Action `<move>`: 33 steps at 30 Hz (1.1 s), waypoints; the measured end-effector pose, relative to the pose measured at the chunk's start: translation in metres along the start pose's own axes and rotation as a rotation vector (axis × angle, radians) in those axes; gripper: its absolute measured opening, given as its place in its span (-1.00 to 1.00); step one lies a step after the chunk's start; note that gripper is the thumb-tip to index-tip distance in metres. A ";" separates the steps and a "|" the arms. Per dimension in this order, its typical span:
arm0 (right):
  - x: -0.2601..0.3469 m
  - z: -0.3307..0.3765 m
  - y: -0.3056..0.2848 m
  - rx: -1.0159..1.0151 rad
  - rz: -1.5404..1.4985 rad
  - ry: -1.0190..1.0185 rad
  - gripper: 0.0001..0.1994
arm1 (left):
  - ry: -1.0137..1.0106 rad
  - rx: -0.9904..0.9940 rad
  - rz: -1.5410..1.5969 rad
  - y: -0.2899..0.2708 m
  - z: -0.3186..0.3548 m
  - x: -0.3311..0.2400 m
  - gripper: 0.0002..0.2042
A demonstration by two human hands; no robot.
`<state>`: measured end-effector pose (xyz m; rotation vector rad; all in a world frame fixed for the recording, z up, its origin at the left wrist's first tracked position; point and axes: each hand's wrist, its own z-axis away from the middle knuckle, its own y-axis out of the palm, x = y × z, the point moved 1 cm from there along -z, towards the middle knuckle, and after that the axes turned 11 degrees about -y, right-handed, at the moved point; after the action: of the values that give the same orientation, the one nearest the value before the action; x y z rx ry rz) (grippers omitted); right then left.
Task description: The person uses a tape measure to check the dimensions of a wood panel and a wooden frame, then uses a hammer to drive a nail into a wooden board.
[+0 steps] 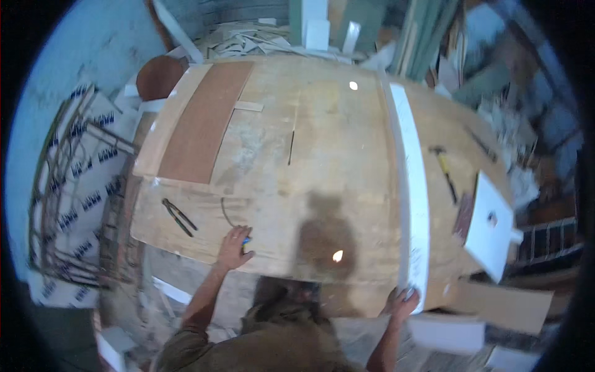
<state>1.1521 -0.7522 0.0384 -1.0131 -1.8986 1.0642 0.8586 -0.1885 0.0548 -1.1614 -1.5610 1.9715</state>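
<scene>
Long white strip [418, 192] lies lengthwise on the right part of a pale wooden tabletop [334, 155], running from the far edge to the near edge, a narrow pale bar [397, 149] close along its left side. Right hand [403, 302] at the strip's near end, by the table edge: fingers bent and mostly closed on the end of the strip, thumb placement unclear. Left hand [234, 247] well apart from it, near the table's front edge on the left: palm down, fingers together and slightly bent, thumb spread out to the right. A small blue-and-yellow object [246, 242] shows at its right side, between fingers and thumb, mostly covered; cannot tell whether it is gripped or only touched. Just beyond the left fingertips, a thin dark curved piece [227, 212]; farther left, pincers [178, 217] lying with handles apart. Beyond these, a reddish-brown board [204, 124], with a short pale wood piece [248, 106] against its right edge. Right of the strip, a hammer [445, 170] with yellow and black handle, then a white panel [489, 226] bearing a dark spot, tilted, a dark red block [463, 215] beside it. Around the table: bent metal frames [65, 146] on the left, pale offcuts [248, 42] heaped at the far side.
</scene>
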 end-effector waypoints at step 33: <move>0.425 -0.157 0.070 0.644 -1.312 0.268 -0.89 | 0.195 0.191 0.064 -0.139 -0.151 0.075 -0.74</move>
<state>1.1247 -0.3029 0.1268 0.4563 -1.3545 0.5666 0.9039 0.0035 0.1489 -1.2935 -1.2247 1.9326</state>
